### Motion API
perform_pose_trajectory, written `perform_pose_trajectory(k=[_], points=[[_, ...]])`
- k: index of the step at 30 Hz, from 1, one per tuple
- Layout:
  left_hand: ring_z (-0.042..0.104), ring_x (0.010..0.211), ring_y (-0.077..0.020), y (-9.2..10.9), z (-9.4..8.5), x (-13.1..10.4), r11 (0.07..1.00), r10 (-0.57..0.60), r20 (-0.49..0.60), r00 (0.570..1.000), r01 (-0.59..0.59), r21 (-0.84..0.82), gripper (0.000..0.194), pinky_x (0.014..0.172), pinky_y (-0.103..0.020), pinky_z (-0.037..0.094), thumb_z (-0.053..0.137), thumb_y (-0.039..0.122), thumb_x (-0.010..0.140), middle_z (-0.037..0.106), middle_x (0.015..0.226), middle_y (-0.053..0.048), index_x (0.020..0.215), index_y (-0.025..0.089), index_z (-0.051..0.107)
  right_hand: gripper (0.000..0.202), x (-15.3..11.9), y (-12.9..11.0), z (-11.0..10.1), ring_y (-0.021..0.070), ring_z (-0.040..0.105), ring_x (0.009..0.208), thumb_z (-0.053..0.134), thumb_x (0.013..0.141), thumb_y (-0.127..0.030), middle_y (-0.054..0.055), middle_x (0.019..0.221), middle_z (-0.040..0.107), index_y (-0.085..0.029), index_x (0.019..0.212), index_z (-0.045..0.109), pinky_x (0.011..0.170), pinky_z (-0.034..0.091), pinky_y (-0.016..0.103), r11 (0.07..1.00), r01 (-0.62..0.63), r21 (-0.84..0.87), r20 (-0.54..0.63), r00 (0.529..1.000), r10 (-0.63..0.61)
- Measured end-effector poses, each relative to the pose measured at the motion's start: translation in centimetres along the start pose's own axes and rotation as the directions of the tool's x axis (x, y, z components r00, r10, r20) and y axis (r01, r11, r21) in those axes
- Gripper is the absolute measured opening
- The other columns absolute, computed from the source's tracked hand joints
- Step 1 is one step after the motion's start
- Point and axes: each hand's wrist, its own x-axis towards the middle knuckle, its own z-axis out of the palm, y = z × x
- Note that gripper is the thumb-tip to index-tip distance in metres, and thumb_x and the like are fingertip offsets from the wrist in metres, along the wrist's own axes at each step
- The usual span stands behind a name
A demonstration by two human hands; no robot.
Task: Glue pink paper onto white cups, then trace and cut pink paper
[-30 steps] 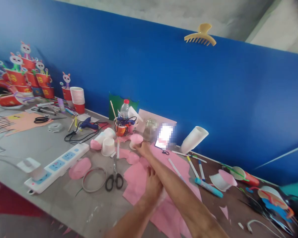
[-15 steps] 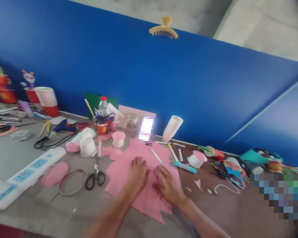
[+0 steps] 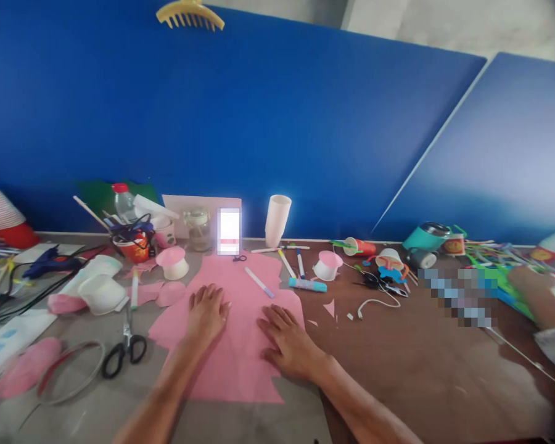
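Head view. Left hand (image 3: pixel 207 316) and right hand (image 3: pixel 287 341) both rest palm down on the large pink sheet with jagged edges (image 3: pixel 240 367), fingers loosely spread; neither appears to grip anything, though the undersides are hidden. The sheet lies flat on the grey-and-brown surface (image 3: pixel 425 382), directly before the person.

Progress (judged): cutting looks partly done. The sheet's outline is notched, and a small pink triangular scrap (image 3: pixel 330 308) lies to its right. Two short white cups (image 3: pixel 174 269) (image 3: pixel 326 271) already carry round pink tops. Remaining: the sheet's broad middle is whole; black-handled metal scissors (image 3: pixel 127 336) lie unheld to its left.
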Motion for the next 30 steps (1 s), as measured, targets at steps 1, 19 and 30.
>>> perform_pose_trajectory(k=[1,19,30], points=[[0.048,0.126,-0.0328,0.0,0.1,0.1,1.0,0.007,0.013,1.0,-0.007,0.011,0.033,0.107,-0.051,0.034,0.046,0.029,0.091,0.059,0.135,-0.013,0.117,0.02,0.063,0.061,0.0,0.1,-0.1,0.035,0.031,0.144,0.059,0.089,-0.05,0.017,0.154,0.04,-0.017,0.141,0.053,0.118,0.025,0.053,1.0,-0.003,0.004,-0.005,1.0,0.003],[0.045,0.13,-0.032,-0.1,-0.1,0.4,0.998,-0.062,0.013,0.998,0.062,-0.007,0.036,0.112,-0.051,0.032,0.044,0.029,0.092,0.055,0.137,-0.014,0.122,0.02,0.063,0.025,0.3,0.0,-1.0,0.024,0.063,0.099,0.06,0.085,-0.022,0.008,0.104,0.07,-0.021,0.109,0.069,0.091,0.049,0.038,0.985,0.044,0.166,-0.144,0.989,-0.02],[0.042,0.137,-0.0354,0.4,0.3,0.1,0.985,0.133,0.103,0.986,-0.12,-0.123,0.042,0.113,-0.066,0.02,0.057,0.038,0.089,0.053,0.145,-0.011,0.129,0.025,0.058,0.053,0.8,1.6,-0.1,0.0366,0.04,0.136,0.065,0.084,-0.029,0.018,0.143,0.048,-0.016,0.134,0.056,0.112,0.033,0.052,0.972,-0.235,-0.026,-0.169,0.959,0.228]])
